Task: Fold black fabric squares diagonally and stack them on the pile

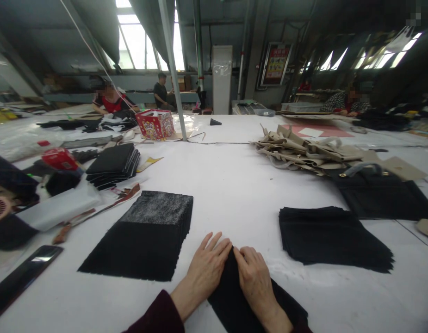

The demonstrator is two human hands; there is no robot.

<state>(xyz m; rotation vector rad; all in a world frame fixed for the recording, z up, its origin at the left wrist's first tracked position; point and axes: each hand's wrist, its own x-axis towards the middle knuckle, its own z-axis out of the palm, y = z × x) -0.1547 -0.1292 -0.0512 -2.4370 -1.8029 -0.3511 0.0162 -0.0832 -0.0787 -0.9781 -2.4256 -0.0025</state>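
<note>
A black fabric piece (231, 298) lies on the white table in front of me, partly hidden under my hands and forearms. My left hand (211, 263) rests along its left side with the fingers stretched out. On the other side, my right hand (254, 274) has its fingers curled, with thumb and forefinger closed at the cloth's upper edge. To the left is a stack of black fabric pieces (137, 249) with a speckled grey band at the far end. Another black fabric stack (328, 236) lies to the right.
A dark phone-like slab (24, 277) lies at left, near a folded black stack (111, 164). Beige pieces (304, 152) are heaped beyond a black bag-like panel (387, 196) at right. A red box (154, 125) stands by a pole (175, 78). Several people sit farther back.
</note>
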